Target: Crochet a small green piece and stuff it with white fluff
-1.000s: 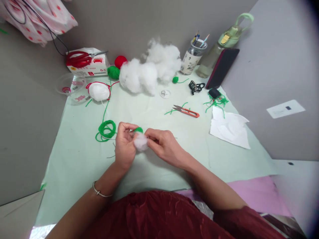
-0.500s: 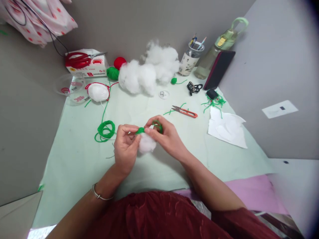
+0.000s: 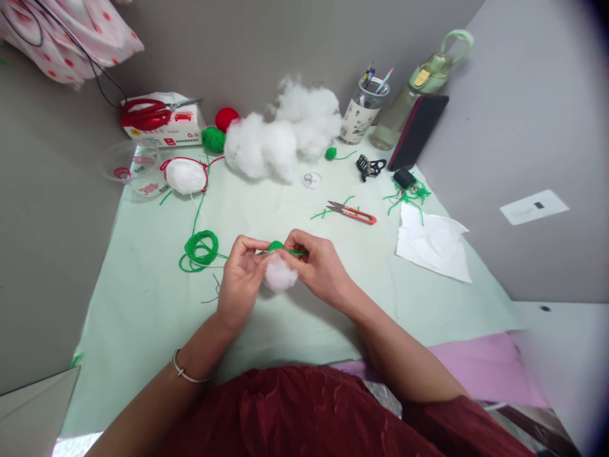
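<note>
My left hand [image 3: 242,277] and my right hand [image 3: 320,266] meet over the pale green mat [image 3: 143,304], both pinched round a small white stuffing tuft [image 3: 280,275] with green yarn [image 3: 276,245] on its top. The left fingers curl against the tuft's left side. The right thumb and forefinger pinch a green strand just right of it. A loose coil of green yarn [image 3: 200,249] lies on the mat just left of the left hand.
Orange thread snips [image 3: 354,214] lie beyond the hands, white paper [image 3: 432,244] to the right. At the back: a stuffing pile [image 3: 280,136], red and green yarn balls [image 3: 219,130], red scissors on a box [image 3: 159,120], pen jar [image 3: 364,111], bottle [image 3: 419,89], phone [image 3: 417,132].
The right hand lifted a green strand up over the tuft, then brought it down again onto the tuft's top. The left hand kept its hold.
</note>
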A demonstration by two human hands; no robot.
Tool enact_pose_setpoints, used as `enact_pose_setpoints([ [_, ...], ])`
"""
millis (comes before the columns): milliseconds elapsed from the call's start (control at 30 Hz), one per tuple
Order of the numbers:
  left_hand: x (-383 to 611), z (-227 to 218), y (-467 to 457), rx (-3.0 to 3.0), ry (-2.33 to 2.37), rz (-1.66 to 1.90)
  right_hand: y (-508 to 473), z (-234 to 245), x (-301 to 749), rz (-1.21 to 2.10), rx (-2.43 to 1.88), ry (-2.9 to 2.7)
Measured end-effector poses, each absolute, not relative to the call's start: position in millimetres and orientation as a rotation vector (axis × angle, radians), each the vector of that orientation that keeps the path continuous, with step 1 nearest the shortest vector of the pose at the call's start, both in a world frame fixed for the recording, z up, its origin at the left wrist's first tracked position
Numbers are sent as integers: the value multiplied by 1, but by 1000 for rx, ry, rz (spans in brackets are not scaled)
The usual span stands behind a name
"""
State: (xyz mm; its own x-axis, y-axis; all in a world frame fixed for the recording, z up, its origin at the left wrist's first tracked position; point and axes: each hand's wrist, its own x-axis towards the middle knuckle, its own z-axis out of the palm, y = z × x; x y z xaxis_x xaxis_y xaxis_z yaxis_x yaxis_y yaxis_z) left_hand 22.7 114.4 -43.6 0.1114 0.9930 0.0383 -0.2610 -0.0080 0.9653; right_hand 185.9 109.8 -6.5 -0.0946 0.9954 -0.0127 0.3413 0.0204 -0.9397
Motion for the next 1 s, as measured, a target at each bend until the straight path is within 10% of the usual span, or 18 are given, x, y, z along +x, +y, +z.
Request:
enact_pose_setpoints([
  [1000, 20, -45, 117, 1225, 1000, 1367, 105, 5, 184, 1246, -1254, -1675],
])
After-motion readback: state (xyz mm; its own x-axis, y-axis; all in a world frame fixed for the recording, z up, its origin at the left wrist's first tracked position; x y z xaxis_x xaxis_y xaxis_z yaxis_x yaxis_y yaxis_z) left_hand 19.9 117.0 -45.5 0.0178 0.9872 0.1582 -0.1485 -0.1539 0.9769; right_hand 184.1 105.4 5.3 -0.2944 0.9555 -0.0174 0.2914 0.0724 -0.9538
